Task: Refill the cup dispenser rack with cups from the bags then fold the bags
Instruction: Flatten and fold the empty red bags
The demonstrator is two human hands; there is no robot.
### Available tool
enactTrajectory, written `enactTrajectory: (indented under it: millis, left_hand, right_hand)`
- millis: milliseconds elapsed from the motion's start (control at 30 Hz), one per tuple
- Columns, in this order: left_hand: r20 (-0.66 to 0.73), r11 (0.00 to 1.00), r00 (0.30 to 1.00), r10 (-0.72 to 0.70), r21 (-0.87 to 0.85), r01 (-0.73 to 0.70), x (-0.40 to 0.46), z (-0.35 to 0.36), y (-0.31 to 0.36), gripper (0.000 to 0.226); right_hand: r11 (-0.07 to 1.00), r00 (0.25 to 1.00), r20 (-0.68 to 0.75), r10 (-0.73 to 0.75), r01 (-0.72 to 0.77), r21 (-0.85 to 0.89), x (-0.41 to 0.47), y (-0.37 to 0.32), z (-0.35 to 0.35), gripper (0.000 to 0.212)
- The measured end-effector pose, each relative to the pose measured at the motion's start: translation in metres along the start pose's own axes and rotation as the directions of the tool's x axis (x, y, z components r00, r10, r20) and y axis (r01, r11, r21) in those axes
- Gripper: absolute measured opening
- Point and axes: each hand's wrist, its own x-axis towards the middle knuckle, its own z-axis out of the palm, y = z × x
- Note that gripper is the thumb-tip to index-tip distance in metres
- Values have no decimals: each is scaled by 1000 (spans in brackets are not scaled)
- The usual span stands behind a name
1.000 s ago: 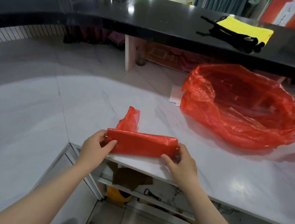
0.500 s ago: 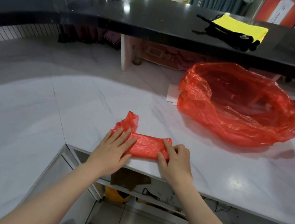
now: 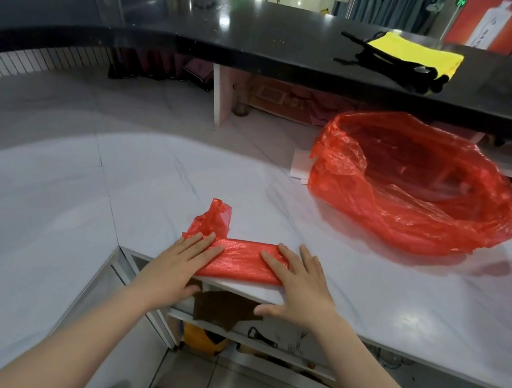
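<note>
Folded red bag (image 3: 244, 260): flat strip at the near edge of the white marble desk (image 3: 367, 292), one loose end sticking up at left. Left hand (image 3: 183, 261) and right hand (image 3: 298, 285) press its two ends, fingers straight and slightly spread (palms down). Open red bag (image 3: 420, 185): far right on the desk, mouth gaping; contents cannot be told through the plastic.

no readable text, red poster (image 3: 490, 23) markings too blurred to read
</note>
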Motion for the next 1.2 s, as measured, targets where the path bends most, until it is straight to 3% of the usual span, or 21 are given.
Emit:
enactTrajectory:
  millis: [167,267,333,467,533,567,700,767,867,967,1067,1200]
  left_hand:
    - [-218,989,974,-62,-146,30,-14,-7,-1,64]
    - [-291,942,939,-186,-324,87,-24,-8,2,52]
    - [-278,851,904,-324,-502,151,-24,-11,5,42]
    - [-221,653,811,-541,-718,240,-11,-17,13,24]
    - [-198,610,780,-594,-743,276,-3,-17,15,31]
    - [-186,597,766,-616,-744,300,1,-16,16,39]
    - [-178,587,730,-660,-728,353,14,-15,22,63]
    - [-217,654,736,-642,-655,377,17,-16,26,69]
    - [-366,898,821,-439,-220,382,21,-15,32,65]
    - [-268,983,952,-146,71,170,27,-12,35,61]
    - [-112,991,986,-120,44,126,30,1,31,55]
    - [-75,985,982,-171,18,173,25,17,29,65]
  right_hand:
    - [975,981,-189,-34,74,207,-14,3,1,68]
    - [921,958,-283,46,70,384,-16,0,-2,31]
    - [868,939,-313,145,31,496,-14,-3,-6,7]
    - [787,904,-274,328,-101,609,-11,-8,-7,15]
    - [732,880,-235,413,-167,660,-8,-8,-3,7]
    - [691,865,-214,454,-191,697,-5,-7,-1,16]
    - [683,842,-216,495,-223,695,1,-7,4,42]
    - [734,851,-248,463,-212,645,1,-6,6,45]
    - [825,876,-291,385,-186,534,1,-3,8,33]
    - [870,885,-319,340,-167,464,2,-2,8,35]
    - [910,884,-337,325,-196,365,-1,-6,7,44]
    - [980,953,-226,201,-194,50,2,-12,7,58]
